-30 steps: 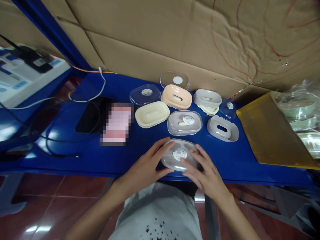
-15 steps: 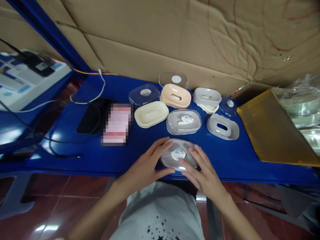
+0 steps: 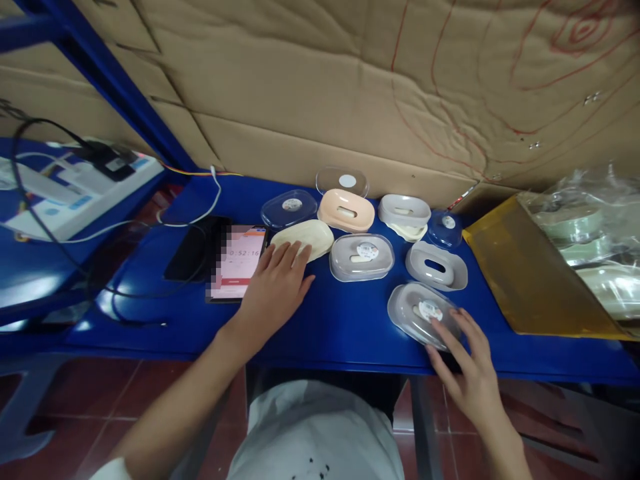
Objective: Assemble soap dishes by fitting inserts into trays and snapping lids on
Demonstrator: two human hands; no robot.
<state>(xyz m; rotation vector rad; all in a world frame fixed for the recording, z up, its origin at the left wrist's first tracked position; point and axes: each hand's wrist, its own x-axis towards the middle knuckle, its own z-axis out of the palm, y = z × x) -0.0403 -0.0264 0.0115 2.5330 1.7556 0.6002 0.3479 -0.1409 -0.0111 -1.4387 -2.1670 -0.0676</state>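
Note:
My left hand point(image 3: 273, 287) reaches over the near-left edge of a cream oval soap dish tray point(image 3: 320, 237), fingers stretched out and covering part of it. A grey soap box with a clear lid and round label point(image 3: 413, 310) lies tilted at the table's front right. My right hand point(image 3: 463, 360) is on that box's right end, fingers on the lid and thumb at the front edge. Between the hands, a second lidded grey soap box point(image 3: 350, 260) sits farther back. Behind it stands a peach slotted soap tray point(image 3: 345, 208).
A phone point(image 3: 237, 260) with a timer lies left, beside a black object and cables. Grey slotted trays point(image 3: 437, 268) and clear lids point(image 3: 289, 208) stand toward the back. To the right is a taped carton point(image 3: 520, 280) with bagged dishes. A power strip point(image 3: 80, 193) is far left.
The lidded grey box has moved right with my right hand. My left hand has left it and moved up and left onto the cream tray. The view has shifted slightly.

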